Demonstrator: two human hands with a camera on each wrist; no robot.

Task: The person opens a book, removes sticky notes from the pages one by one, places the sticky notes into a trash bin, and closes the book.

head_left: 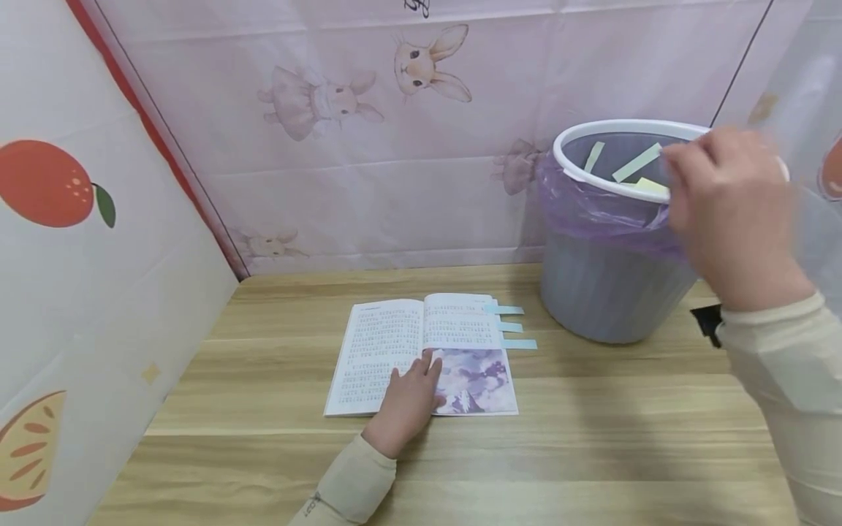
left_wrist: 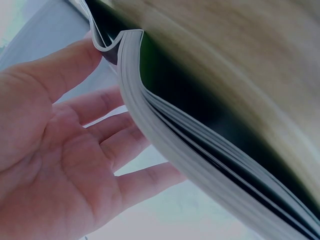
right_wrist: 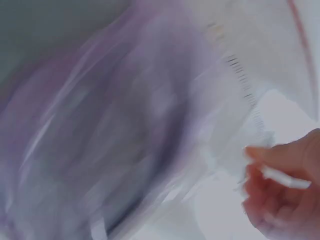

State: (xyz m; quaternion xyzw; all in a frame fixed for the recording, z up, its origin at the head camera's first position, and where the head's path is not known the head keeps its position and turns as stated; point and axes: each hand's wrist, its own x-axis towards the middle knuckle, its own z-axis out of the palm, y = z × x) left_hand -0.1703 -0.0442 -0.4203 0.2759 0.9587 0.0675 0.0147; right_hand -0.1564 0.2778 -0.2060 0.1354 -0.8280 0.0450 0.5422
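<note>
An open book (head_left: 388,336) lies on the wooden table, with printed text and a purple picture on its right page. My left hand (head_left: 411,398) rests on the lower middle of the book, fingers spread. In the left wrist view, the book's page edges (left_wrist: 170,150) run beside the left hand's fingers (left_wrist: 145,182). Several blue sticky tabs (head_left: 520,344) stick out from the right page. My right hand (head_left: 737,212) is raised at the bin's right rim, fingers curled; its pinched fingertips appear to hold a small, pale bluish sticky tab, much blurred.
The grey bin (head_left: 592,285) stands at the back right, with a white rim and a purple liner (head_left: 592,208). Pale green strips (head_left: 636,162) and a yellow piece (head_left: 651,186) lie inside. Behind is a rabbit-print wall covering (head_left: 395,197); another covered wall (head_left: 79,292) stands left.
</note>
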